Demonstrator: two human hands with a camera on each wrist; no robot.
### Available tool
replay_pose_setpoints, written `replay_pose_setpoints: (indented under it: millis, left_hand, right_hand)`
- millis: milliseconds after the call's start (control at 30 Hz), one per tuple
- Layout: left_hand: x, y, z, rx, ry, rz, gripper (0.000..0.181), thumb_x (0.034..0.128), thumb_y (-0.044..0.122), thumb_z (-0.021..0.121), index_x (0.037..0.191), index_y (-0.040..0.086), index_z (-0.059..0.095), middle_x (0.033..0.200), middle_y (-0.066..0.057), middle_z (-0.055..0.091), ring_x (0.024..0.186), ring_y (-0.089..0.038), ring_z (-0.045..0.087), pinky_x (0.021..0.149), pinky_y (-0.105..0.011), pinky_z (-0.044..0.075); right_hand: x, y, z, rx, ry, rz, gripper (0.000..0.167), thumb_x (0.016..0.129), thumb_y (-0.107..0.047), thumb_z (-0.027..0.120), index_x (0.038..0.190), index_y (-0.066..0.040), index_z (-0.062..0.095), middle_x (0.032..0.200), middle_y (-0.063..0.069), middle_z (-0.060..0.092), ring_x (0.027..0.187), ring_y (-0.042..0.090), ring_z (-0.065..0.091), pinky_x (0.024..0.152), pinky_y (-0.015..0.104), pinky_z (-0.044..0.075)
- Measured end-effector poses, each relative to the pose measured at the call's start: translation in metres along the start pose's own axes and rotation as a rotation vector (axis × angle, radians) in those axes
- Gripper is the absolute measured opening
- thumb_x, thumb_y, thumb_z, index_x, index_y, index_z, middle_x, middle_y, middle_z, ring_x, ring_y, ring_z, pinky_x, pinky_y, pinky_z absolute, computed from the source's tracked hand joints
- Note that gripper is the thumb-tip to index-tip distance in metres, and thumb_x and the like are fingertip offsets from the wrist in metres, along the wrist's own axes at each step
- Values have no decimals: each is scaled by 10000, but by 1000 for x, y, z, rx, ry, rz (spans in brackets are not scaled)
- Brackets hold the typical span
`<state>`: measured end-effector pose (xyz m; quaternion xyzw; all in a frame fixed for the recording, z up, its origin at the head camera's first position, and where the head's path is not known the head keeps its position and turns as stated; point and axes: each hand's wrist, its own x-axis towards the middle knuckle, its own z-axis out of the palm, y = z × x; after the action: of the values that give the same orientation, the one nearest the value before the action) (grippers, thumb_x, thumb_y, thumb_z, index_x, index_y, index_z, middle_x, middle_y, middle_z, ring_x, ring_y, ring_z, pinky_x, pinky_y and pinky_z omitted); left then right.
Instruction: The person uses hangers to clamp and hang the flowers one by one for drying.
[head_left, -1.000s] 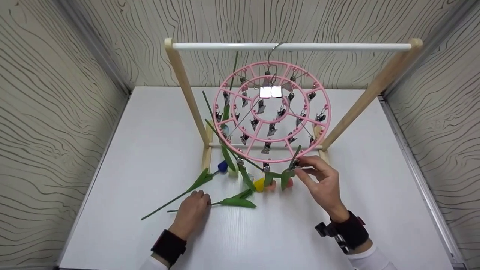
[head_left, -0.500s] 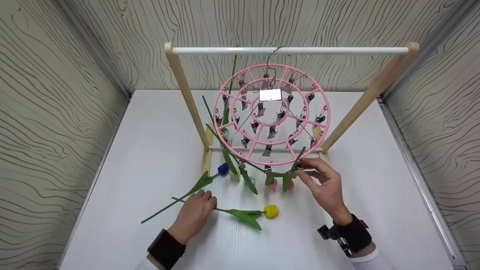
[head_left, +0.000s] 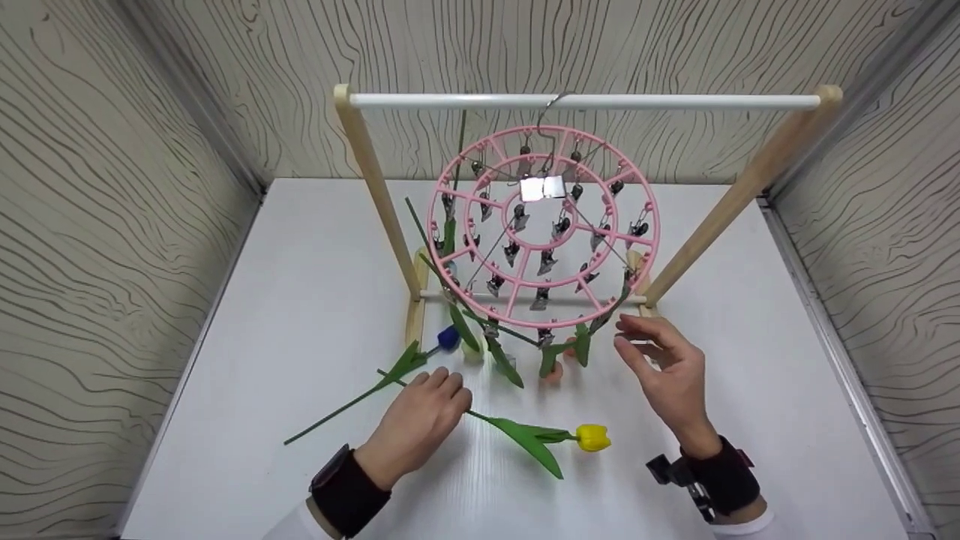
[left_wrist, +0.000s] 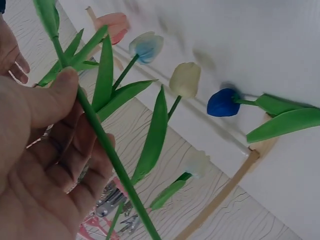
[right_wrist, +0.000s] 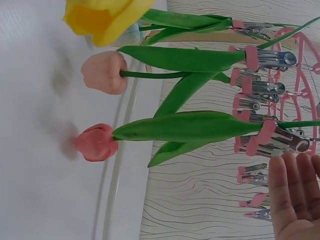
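Observation:
My left hand [head_left: 420, 420] grips the green stem of a yellow artificial tulip [head_left: 594, 438], its bloom pointing right; in the left wrist view the stem [left_wrist: 102, 135] lies between thumb and curled fingers. Beside the hanger's front right, my right hand [head_left: 671, 379] holds nothing, thumb and fingers parted. Its fingertips are close to a metal clip with pink tips [right_wrist: 265, 135], which bites a red-pink tulip [right_wrist: 97, 143] hanging bloom down. A pale pink tulip [right_wrist: 104, 72] hangs from a neighbouring clip. The round pink clip hanger [head_left: 517, 323] bears several clips.
A wooden stand [head_left: 364, 172] with a white top rod [head_left: 465, 100] carries the hanger. A blue tulip [head_left: 448, 338] lies on the white table [head_left: 300, 262], left of the hanging flowers. White and pale blue tulips [left_wrist: 185, 80] also hang. Patterned walls enclose the table.
My right hand has let go of the clip and drawn slightly right; the clipped tulip swung free. My left hand has pulled the yellow tulip from under the hanger, toward the front and right.

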<state>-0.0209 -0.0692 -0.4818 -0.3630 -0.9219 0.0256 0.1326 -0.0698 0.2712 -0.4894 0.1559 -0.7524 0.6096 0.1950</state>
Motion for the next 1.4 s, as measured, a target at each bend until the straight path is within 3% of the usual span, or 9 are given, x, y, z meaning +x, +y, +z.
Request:
replay_pose_setpoints:
  millis: [167, 333, 533, 733, 867, 1033, 1200, 1400]
  left_hand:
    - [14, 4, -8, 103, 59, 52, 208, 873, 59, 841, 878, 164, 661, 840, 44, 637, 792, -141, 540, 677, -240, 474]
    - [25, 10, -14, 176, 55, 76, 196, 911, 120, 828, 883, 179, 643, 905, 48, 668, 836, -137, 547, 693, -238, 443]
    - [38, 18, -18, 211, 46, 102, 147, 955, 157, 807, 927, 178, 664, 959, 47, 680, 878, -134, 564, 722, -240, 456]
    - [47, 25, -22, 233, 33, 115, 97, 989, 205, 799, 1039, 169, 725, 1044, 41, 723, 945, -134, 617, 779, -240, 529]
    - [51, 30, -24, 250, 36, 123, 90, 1003, 212, 789, 1067, 169, 743, 1055, 41, 738, 973, -127, 649, 796, -237, 552]
    - [54, 35, -24, 276, 60, 144, 98, 1011, 230, 788, 1087, 173, 762, 1059, 38, 739, 975, -126, 651, 805, -227, 563]
    - [56, 38, -21, 289, 85, 150, 117, 1017, 261, 778, 1103, 184, 764, 1080, 46, 741, 965, -124, 635, 799, -229, 554]
    - [57, 39, -18, 275, 65, 148, 115, 1012, 285, 791, 1077, 196, 755, 1050, 60, 730, 940, -120, 608, 800, -231, 541]
  right_hand:
    - [-5, -19, 0, -72, -43, -6, 324, 877, 214, 742, 1174, 87, 759, 1099, -83, 781, 993, -8, 737, 851, 104, 614]
    - [-12, -43, 8, -97, -118, -10, 351, 849, 202, 779, 1142, 9, 799, 1035, -21, 793, 937, 8, 742, 844, 113, 620]
    - [-20, -59, 24, -156, -310, 31, 281, 889, 33, 849, 1133, -104, 820, 1014, -31, 796, 894, 13, 741, 802, 154, 638]
    - [-19, -60, 38, -257, -462, 101, 196, 934, -151, 862, 1127, -145, 829, 1014, -18, 789, 873, 54, 744, 805, 229, 667]
    - [-19, -58, 45, -299, -522, 119, 183, 940, -139, 856, 1121, -142, 827, 1021, 0, 795, 905, 133, 767, 825, 272, 679]
    - [-19, -52, 51, -338, -552, 144, 188, 923, -75, 857, 1103, -120, 828, 1042, 56, 803, 916, 169, 780, 828, 281, 684]
    - [-19, -47, 51, -322, -577, 170, 146, 933, -66, 844, 1076, -98, 837, 999, 50, 810, 856, 122, 764, 797, 229, 668]
    - [-21, -41, 51, -286, -601, 186, 114, 955, -67, 820, 1047, -126, 856, 956, 6, 820, 834, 44, 721, 764, 181, 630]
